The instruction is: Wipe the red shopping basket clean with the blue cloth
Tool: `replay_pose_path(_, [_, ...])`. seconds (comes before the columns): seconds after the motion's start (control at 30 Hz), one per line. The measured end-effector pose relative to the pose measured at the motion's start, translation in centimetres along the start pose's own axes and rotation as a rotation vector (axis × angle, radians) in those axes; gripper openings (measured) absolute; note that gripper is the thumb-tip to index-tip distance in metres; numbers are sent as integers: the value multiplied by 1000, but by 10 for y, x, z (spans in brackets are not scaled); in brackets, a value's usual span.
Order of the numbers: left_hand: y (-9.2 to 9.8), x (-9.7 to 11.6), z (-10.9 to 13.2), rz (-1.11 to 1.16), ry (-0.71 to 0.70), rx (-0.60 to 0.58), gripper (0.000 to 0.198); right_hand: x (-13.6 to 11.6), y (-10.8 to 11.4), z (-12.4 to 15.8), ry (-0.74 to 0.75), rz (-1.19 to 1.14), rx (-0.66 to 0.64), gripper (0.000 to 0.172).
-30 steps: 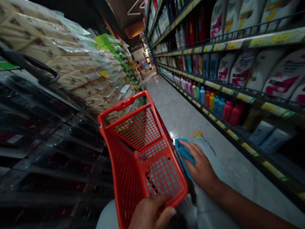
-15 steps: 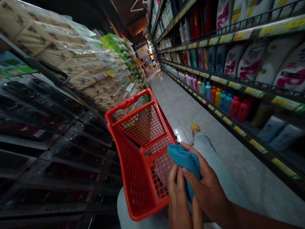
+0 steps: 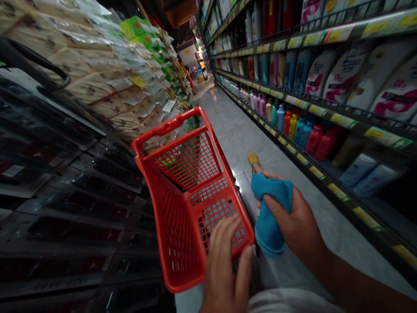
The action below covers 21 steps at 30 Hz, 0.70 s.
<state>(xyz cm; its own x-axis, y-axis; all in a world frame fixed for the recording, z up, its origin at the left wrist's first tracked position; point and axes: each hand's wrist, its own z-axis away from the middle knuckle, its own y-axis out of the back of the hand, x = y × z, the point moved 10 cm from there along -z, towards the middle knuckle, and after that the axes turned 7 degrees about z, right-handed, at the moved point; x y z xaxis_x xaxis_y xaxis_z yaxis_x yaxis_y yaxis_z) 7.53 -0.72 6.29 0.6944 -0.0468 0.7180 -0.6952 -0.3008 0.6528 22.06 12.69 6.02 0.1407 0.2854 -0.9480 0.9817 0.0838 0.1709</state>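
Left hand has parted from the blue mesh cloth, fingers now spread on a red plastic shopping basket; right hand alone pinches the cloth, bunched against its palm.

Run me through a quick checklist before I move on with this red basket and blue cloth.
1. Left hand on red plastic basket: ok, fingers lie across its mesh.
2. Blue mesh cloth in right hand: ok, bunched in the grip.
3. Basket level: cannot tell, the view itself is tilted.
4. Basket apart from the right-hand bottle shelves: ok, tile floor lies between.
5. Basket surface dry: cannot tell from here.
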Motion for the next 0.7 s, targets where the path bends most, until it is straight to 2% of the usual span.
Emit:
replay_pose_path(0.07, [5, -20, -7, -74, 63, -20, 42, 21, 2, -10, -61, 19, -17, 41])
replay_pose_path(0.13, [-1, -38, -10, -77, 157, -91, 42, 39, -9, -10, -111, 19, -124, 40])
replay_pose_path(0.2, [-11, -45, -12, -45, 237, -178, 49, 48, -29, 1, -148, -24, -258, 42])
replay_pose_path(0.27, [-22, -44, -16, -35, 292, -251, 58, 46, -44, 13, -148, -64, -313, 42])
replay_pose_path(0.4, [-35, -45, -31, -11, 363, -349, 69, 48, -55, 22, -117, -102, -190, 33])
replay_pose_path(0.47, [-38, -48, -38, 28, 363, -371, 69, 66, -62, 25, -129, -109, -140, 30])
replay_pose_path(0.53, [-38, -53, -43, 46, 349, -396, 68, 95, -70, 28, -169, -90, -114, 30])
replay_pose_path(0.63, [-37, -60, -45, 13, 345, -450, 68, 135, -81, 33, -275, -23, -122, 29])
replay_pose_path(0.7, [-36, -65, -46, -26, 365, -481, 69, 139, -82, 33, -302, -9, -146, 30])
